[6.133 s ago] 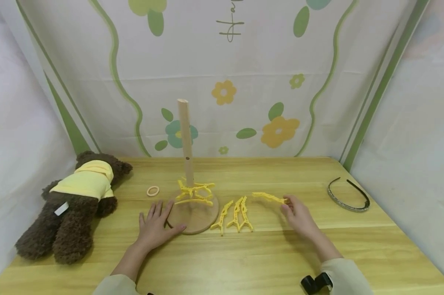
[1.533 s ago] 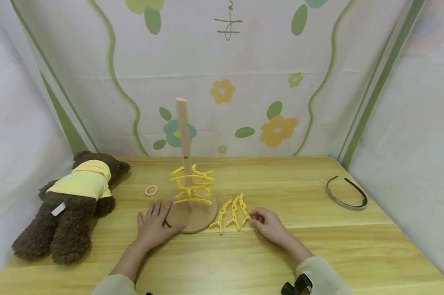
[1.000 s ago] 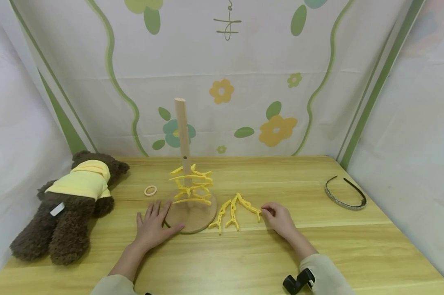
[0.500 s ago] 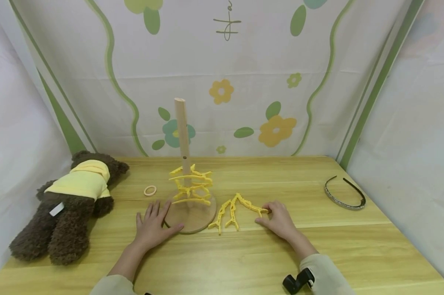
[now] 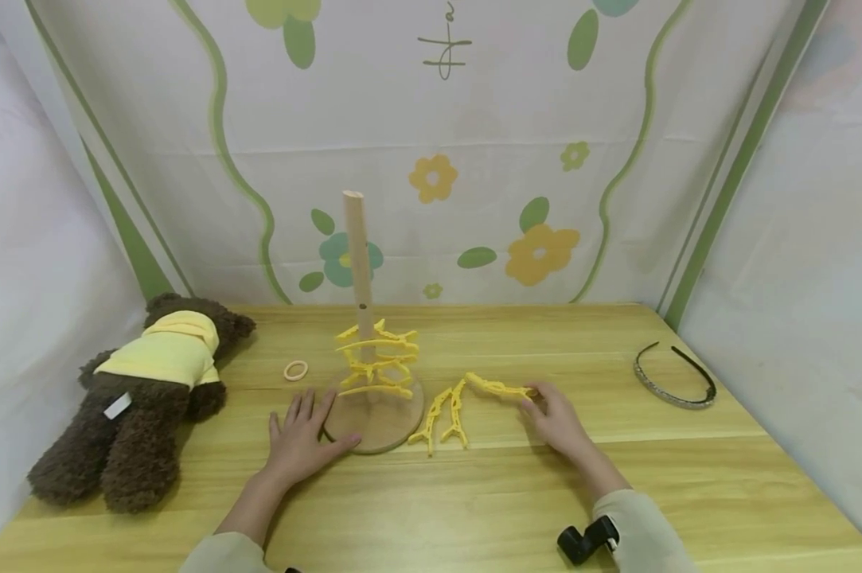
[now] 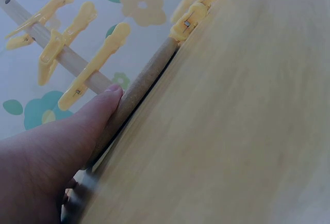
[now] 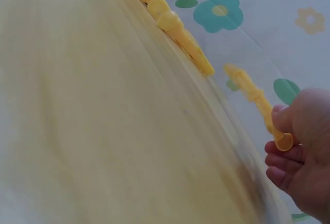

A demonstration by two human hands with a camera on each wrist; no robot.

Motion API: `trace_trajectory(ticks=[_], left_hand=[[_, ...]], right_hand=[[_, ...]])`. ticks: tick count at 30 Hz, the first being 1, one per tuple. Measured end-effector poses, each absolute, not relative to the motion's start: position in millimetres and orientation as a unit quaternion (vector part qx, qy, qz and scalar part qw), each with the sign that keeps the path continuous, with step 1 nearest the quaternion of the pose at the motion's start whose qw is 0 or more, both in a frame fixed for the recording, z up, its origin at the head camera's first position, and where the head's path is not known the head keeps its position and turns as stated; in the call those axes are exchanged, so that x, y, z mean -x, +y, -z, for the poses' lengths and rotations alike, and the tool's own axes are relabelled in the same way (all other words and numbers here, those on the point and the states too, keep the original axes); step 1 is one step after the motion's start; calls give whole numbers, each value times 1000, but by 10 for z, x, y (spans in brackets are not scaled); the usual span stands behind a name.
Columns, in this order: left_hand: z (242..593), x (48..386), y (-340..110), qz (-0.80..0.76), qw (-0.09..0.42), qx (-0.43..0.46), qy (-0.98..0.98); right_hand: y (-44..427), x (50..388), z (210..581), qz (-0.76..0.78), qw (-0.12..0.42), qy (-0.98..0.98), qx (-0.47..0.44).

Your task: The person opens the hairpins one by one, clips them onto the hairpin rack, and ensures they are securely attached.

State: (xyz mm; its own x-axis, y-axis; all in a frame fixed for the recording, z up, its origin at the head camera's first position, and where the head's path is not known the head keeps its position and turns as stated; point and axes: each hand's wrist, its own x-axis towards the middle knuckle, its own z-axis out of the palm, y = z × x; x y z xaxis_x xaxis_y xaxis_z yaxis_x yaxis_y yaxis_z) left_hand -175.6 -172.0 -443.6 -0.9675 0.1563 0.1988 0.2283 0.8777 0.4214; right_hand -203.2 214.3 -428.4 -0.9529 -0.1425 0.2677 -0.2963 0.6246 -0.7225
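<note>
My right hand pinches one end of a yellow hair clip, whose far end points left. In the right wrist view the held hair clip is up off the table, between thumb and fingers. My left hand lies with fingers spread at the left edge of a round wooden base, the thumb over its front. From the base rises a wooden post, with several yellow hair clips fixed across its lower part at different heights. Two loose hair clips lie right of the base.
A brown teddy bear in a yellow top lies at the left. A small pale ring sits behind my left hand. Towards the right edge of the table rests a dark headband. A printed cloth stands behind.
Since the first frame, another hair clip has come onto the post, above the lower ones. My right hand has since taken a clip from the loose group and lifted it; the left hand stays put.
</note>
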Motion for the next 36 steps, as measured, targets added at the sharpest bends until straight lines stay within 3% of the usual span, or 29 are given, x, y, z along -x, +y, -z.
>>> trace_trajectory(ticks=[4, 12, 24, 36], left_hand=[[4439, 1765, -1717, 227, 75, 100, -966], [4427, 1772, -1704, 226, 78, 102, -966], [4419, 1784, -1705, 227, 74, 101, -966], [4415, 1760, -1709, 223, 71, 96, -967]], right_hand=[[2201, 2054, 4172, -419, 90, -893, -135], [2197, 2194, 3893, -381, 142, -890, -204], [1813, 2389, 3405, -398, 196, -858, -260], [1229, 2463, 3051, -430, 177, -825, -322]])
